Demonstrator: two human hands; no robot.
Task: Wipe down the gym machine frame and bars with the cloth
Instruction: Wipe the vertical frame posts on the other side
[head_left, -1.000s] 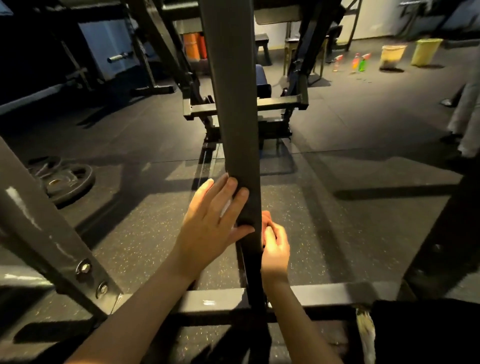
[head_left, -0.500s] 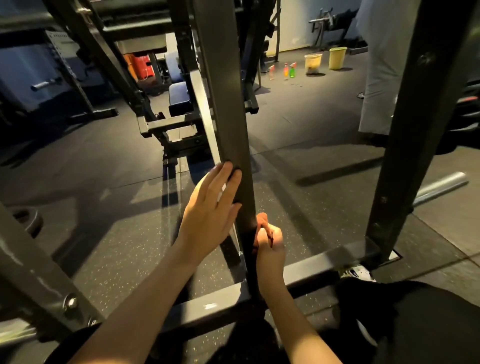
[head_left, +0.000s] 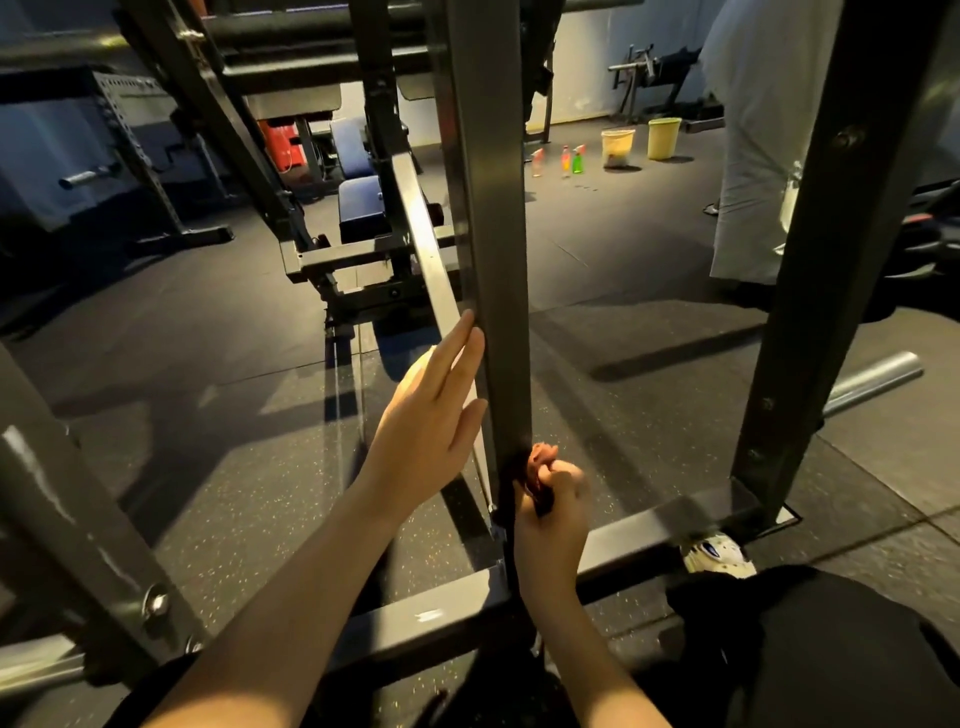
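A dark grey upright post (head_left: 493, 208) of the gym machine rises in front of me from a low crossbar (head_left: 649, 535). My left hand (head_left: 436, 415) lies flat along the post's left edge with straight fingers, the fingertips touching the metal. My right hand (head_left: 550, 509) is curled low on the post's right side, just above the crossbar. It grips a dark cloth (head_left: 537, 496), pressed against the post. Only a small dark fold of the cloth shows between the fingers.
A second upright (head_left: 831, 260) stands to the right and a bolted diagonal brace (head_left: 78, 519) to the left. Behind the post are a padded bench (head_left: 358, 208), spray bottles (head_left: 563, 161) and two buckets (head_left: 618, 148). A person (head_left: 753, 156) stands back right. A steel bar (head_left: 872, 379) lies on the floor.
My left hand has straightened its fingers and now lies flat on the post's left edge. My right hand stays low on the post. The view has swung, bringing the right upright into sight.
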